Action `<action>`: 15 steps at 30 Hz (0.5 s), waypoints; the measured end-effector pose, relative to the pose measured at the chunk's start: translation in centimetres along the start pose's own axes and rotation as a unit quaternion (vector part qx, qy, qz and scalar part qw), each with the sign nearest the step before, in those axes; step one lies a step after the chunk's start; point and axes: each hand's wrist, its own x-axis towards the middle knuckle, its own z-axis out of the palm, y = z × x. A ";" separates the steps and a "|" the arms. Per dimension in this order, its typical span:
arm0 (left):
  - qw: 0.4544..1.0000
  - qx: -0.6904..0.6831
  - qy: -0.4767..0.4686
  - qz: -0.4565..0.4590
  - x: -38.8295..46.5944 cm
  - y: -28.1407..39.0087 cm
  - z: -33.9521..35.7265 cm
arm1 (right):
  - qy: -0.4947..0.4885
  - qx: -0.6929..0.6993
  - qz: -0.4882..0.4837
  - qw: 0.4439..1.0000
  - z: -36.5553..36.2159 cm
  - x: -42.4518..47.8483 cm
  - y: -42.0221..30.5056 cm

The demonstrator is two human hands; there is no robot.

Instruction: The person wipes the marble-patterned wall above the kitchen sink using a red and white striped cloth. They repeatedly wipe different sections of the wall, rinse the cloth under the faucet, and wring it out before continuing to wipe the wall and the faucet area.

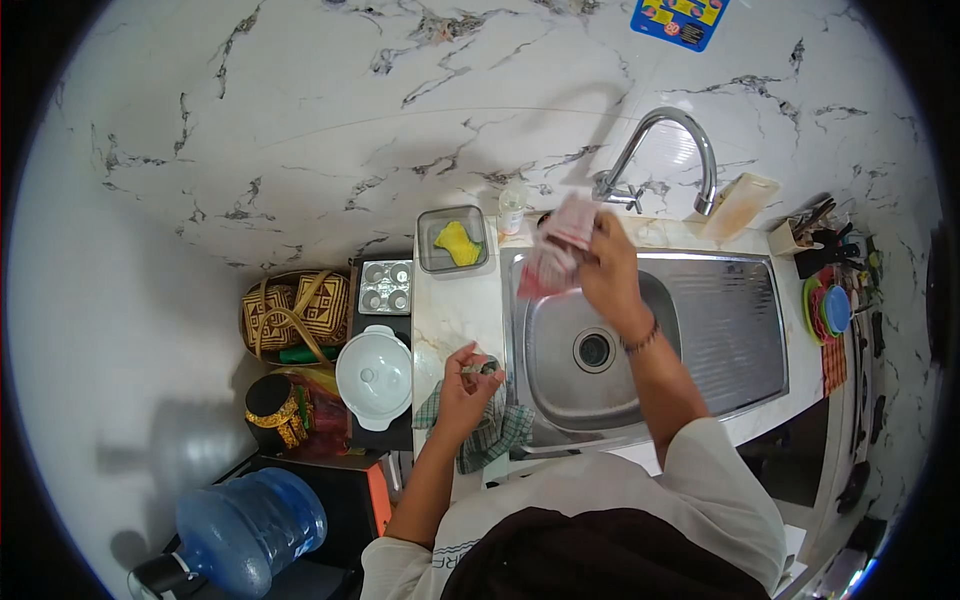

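Note:
My right hand [611,266] grips a red and white cloth [559,247], blurred by motion, above the back left part of the steel sink [551,360]. My left hand [466,390] is over the counter left of the sink, its fingers curled near a small greyish thing that I cannot make out; whether it is held does not show. Under and beside that hand lies a green checked cloth [487,442] at the counter's front edge. A clear container [426,262] with a yellow and green sponge [459,244] stands at the back left.
Behind the sink are a chrome faucet [667,116], a clear bottle [512,206] and a cutting board [741,206]. To the left stand a white lidded pot [375,379], a muffin tin [385,287], woven baskets [322,300] and a blue water jug [251,525]. Coloured bowls [835,309] stand right.

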 end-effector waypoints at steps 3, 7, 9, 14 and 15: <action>0.999 -0.030 -0.027 0.016 -1.5 -0.6 0.4 | -0.101 0.181 0.120 0.971 -0.9 -7.0 -1.5; 0.982 -0.107 -0.152 0.013 -3.5 1.1 2.9 | -0.237 0.365 0.257 0.863 -0.9 -13.0 -4.3; 0.977 -0.067 -0.199 -0.046 -4.0 0.3 3.6 | -0.244 0.366 0.253 0.862 -1.7 -13.8 -5.2; 0.986 -0.072 -0.147 -0.027 -5.4 0.4 4.9 | -0.205 0.303 0.314 0.876 -6.2 -12.7 -4.6; 0.989 -0.064 -0.131 -0.019 -5.0 0.7 5.2 | -0.179 0.293 0.316 0.884 -6.8 -12.6 -4.3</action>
